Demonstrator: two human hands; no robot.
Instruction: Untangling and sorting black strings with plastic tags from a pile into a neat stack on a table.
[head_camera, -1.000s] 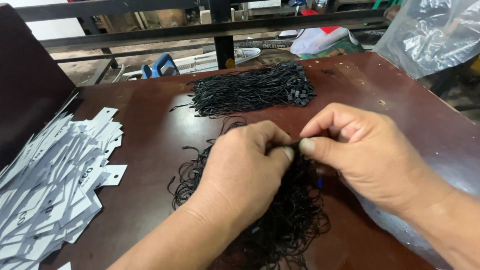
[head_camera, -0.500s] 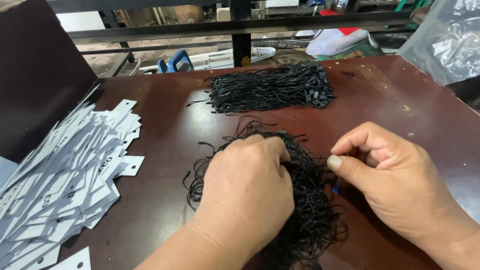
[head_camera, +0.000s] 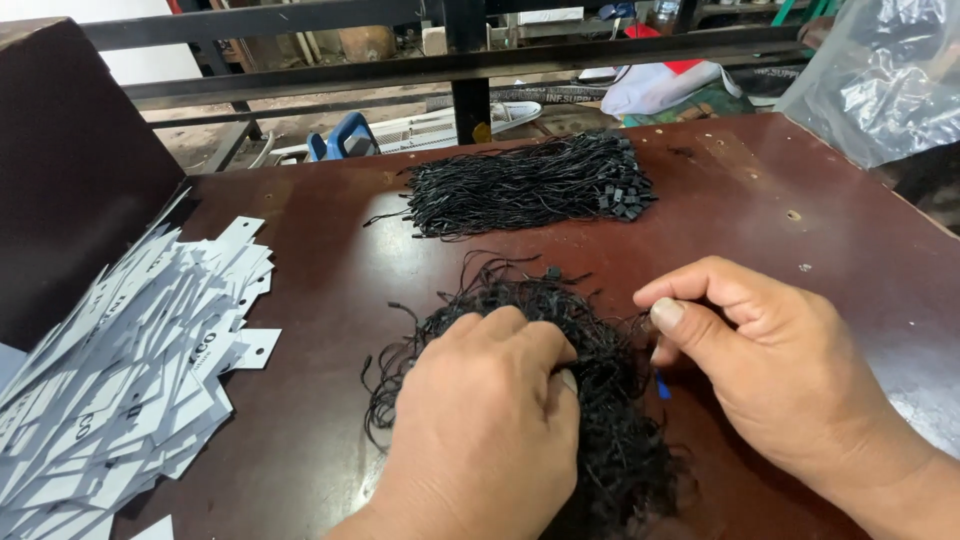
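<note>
A tangled heap of thin black cords (head_camera: 590, 400) lies on the dark brown table (head_camera: 330, 290) near its front edge. My left hand (head_camera: 480, 430) rests on top of the heap, its fingers curled down into the cords. My right hand (head_camera: 770, 370) sits at the heap's right side, thumb and forefinger close together and pinching at black strands. A small blue bit (head_camera: 662, 385) shows beneath it. Farther back lies a neat bundle of straightened black cords (head_camera: 530, 185) with small plastic ends on the right.
A spread pile of white paper tags (head_camera: 120, 370) with holes covers the table's left side. A dark board (head_camera: 70, 170) leans at the far left. A clear plastic bag (head_camera: 880, 80) sits at the back right. Metal rails (head_camera: 450, 65) run behind the table.
My hands, which met over the heap, have drawn apart. The left has pressed down onto the tangle and the right has shifted to its right side.
</note>
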